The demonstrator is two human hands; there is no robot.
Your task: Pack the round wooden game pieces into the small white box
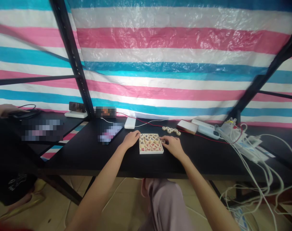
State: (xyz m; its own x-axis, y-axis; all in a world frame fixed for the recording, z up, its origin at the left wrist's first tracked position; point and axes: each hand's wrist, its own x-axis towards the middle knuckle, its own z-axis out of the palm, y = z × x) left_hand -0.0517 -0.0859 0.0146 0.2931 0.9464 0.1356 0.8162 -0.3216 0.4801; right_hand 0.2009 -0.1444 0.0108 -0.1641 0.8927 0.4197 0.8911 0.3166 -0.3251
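A shallow white box (150, 152) lies on the black table, filled with rows of round Chinese chess pieces (149, 140). Those in the rows farther from me carry dark characters, the nearer ones red. My left hand (132, 139) holds the box by its far left corner, fingertips on the rim. At the box's right side, my right hand (173, 145) pinches one chess piece (163, 141) between thumb and fingers, close to the rim. Several loose chess pieces (169, 131) lie on the table behind my right hand.
Phones (111, 132) and a white power bank (130, 122) lie on the left. At the back right are a small flat box (187, 126), a white device (205, 129) and tangled white cables (244, 147). A red wire crosses behind the pieces. Another person's arm (4, 110) shows far left.
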